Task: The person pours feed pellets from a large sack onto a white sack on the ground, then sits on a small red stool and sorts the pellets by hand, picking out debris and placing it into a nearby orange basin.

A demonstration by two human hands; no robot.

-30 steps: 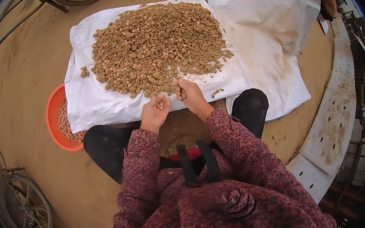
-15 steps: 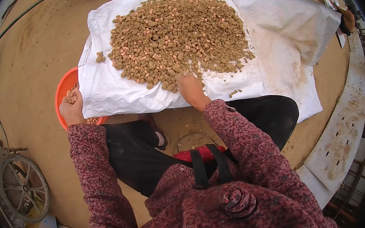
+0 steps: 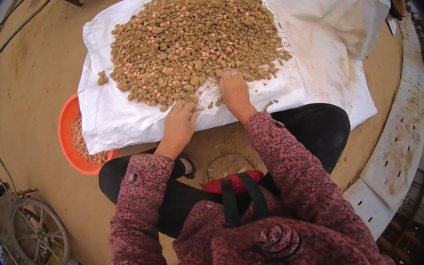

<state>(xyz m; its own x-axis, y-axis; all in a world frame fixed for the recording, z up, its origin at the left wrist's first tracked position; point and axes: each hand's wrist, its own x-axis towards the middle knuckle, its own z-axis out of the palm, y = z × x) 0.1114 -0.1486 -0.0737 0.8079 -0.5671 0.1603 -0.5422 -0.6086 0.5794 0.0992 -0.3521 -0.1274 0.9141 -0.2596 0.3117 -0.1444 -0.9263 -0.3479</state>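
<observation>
Far left, an orange basin (image 3: 66, 136), partly hidden by the edge of a white sheet (image 3: 112, 128), with pale pink kernels (image 3: 83, 142) inside. Next, on the sheet, a lone brown clod (image 3: 102, 78), just apart from the main heap (image 3: 181, 47). At centre on the same sheet, beyond both hands: the heap, broader than deep, long axis running left to right, lumpy and dusty brown, flecked with pinkish kernels among clods of mixed size. At or just short of its near edge, contact unclear, the left hand (image 3: 180, 125), fingers bent and bunched narrow; grasp hidden from view. From there, heap ahead and to the right. Farther right, the right hand (image 3: 235, 93), ring on one finger, fingertips curled down at the near rim, reaching farther in and so the nearer of the two; whether holding anything, impossible to tell. From there, most of the heap ahead and to the left. Beside the right wrist, loose crumbs (image 3: 270, 105); beyond, a stained sheet (image 3: 332, 14).
</observation>
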